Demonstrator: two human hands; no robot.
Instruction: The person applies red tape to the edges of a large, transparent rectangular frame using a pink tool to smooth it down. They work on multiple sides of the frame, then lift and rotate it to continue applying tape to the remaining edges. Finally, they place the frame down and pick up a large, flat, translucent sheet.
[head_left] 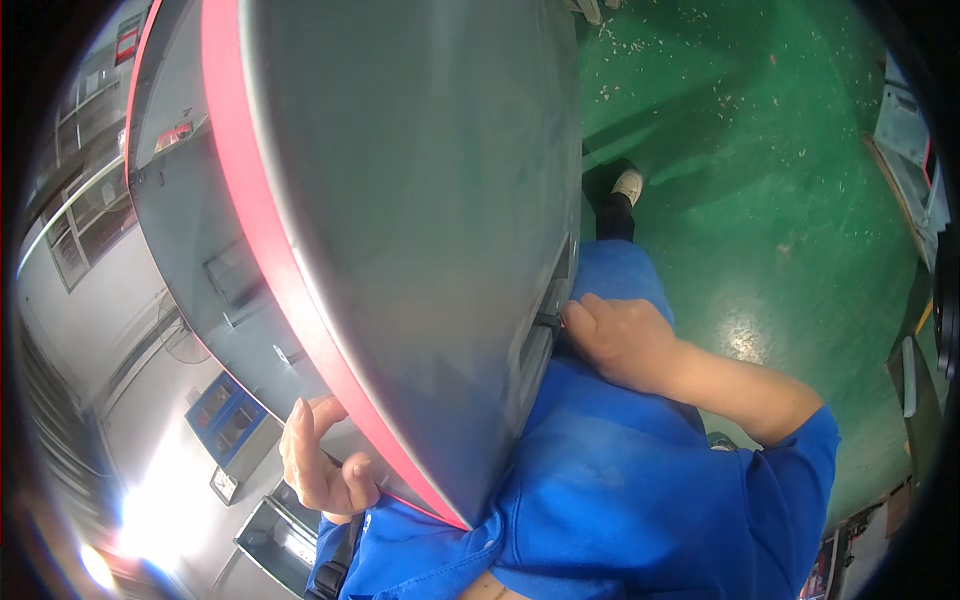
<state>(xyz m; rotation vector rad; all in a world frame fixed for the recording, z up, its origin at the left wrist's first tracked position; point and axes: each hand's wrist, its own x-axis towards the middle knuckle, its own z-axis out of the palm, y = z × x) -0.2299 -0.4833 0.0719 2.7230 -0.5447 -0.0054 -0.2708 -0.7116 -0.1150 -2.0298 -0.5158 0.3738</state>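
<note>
A large grey metal cabinet (420, 180) with pink-red trim (262, 220) along one edge fills the middle, close against my body. Low on the left, my left hand (325, 462) is at the trimmed edge, its fingers bent but apart, with nothing seen in them. On the other side, my right hand (622, 342) is closed in a fist beside a recess (540, 335) in the cabinet's side. A thin black strip (548, 320) runs from that recess into the fist; its far end is hidden by my fingers.
Green floor (760, 240) littered with pale scraps lies to the right. Grey metal panels (905, 125) stand at the far right. A blue board (227, 418) and an open grey metal box (275, 545) are at the lower left. A shoe (628, 185) shows beyond my right hand.
</note>
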